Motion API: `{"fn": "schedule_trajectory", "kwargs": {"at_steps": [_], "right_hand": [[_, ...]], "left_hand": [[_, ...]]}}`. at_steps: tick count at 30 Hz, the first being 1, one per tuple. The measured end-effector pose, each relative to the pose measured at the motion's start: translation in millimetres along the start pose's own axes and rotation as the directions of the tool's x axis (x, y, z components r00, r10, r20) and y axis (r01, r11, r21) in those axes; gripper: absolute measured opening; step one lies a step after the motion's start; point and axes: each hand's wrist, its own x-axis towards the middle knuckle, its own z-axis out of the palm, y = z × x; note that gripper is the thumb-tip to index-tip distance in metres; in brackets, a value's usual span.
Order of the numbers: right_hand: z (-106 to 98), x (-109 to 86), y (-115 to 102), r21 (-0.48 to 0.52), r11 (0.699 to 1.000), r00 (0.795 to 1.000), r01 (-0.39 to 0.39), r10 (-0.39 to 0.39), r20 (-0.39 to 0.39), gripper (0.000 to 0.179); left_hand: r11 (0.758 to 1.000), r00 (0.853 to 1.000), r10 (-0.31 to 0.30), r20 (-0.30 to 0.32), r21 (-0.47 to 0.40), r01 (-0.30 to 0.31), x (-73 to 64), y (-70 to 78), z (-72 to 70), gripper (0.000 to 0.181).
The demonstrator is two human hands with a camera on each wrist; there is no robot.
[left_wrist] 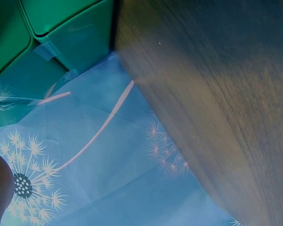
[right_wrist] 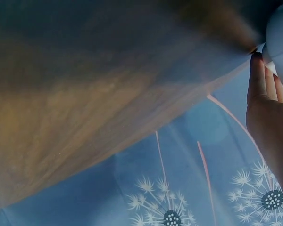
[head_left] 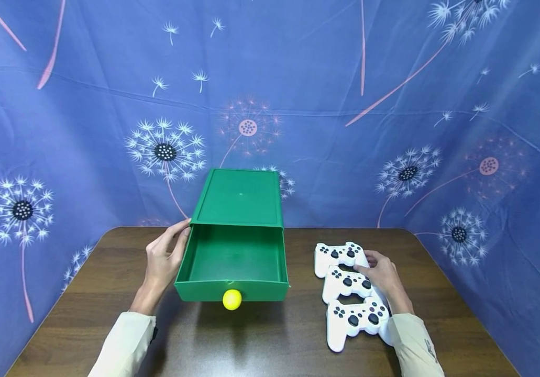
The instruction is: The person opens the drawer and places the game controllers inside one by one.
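A green drawer box (head_left: 241, 196) stands on the table with its drawer (head_left: 237, 254) pulled out toward me, the drawer's green floor showing. A yellow ball-shaped knob (head_left: 232, 299) is on the drawer's front. My left hand (head_left: 162, 262) touches the box's left side near its front edge, fingers extended. To the right, three white game controllers lie in a front-to-back row. My right hand (head_left: 385, 277) holds the right grip of the farthest controller (head_left: 333, 256) between thumb and fingers. The middle controller (head_left: 338, 285) and the nearest controller (head_left: 337, 330) lie just in front, close together.
The brown wooden table (head_left: 241, 351) carries everything. A blue cloth with dandelion prints (head_left: 298, 63) hangs behind the table and along its sides. Clear tape (left_wrist: 47, 51) shows on the green box in the left wrist view.
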Motion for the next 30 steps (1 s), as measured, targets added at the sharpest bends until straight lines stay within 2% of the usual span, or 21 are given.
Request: {"fn": "schedule_trajectory", "kwargs": {"at_steps": [6,16,24,30], "right_hand": [[-0.7,1.4,-0.2,-0.008,1.0,1.0,0.02,-0.02,-0.001,0.063],[-0.9,5.5,1.2,-0.042,0.999,1.0,0.004,-0.004,0.012,0.065],[-0.3,3.1,2.6,-0.042,0.997,0.998,0.061,-0.061,-0.002,0.062],[1.1,2.7,2.5,-0.063,0.994,0.996,0.088,-0.09,-0.017,0.063]], "left_hand": [[1.0,1.0,0.0,-0.006,0.0,0.0,0.0,-0.7,0.9,0.044],[1.0,1.0,0.001,0.001,-0.01,-0.001,-1.4,-1.1,1.2,0.047],[1.0,1.0,-0.005,0.002,-0.007,0.005,-3.4,-2.2,0.9,0.036],[1.0,1.0,-0.002,-0.005,-0.002,0.002,-2.2,-2.6,1.0,0.044]]}}
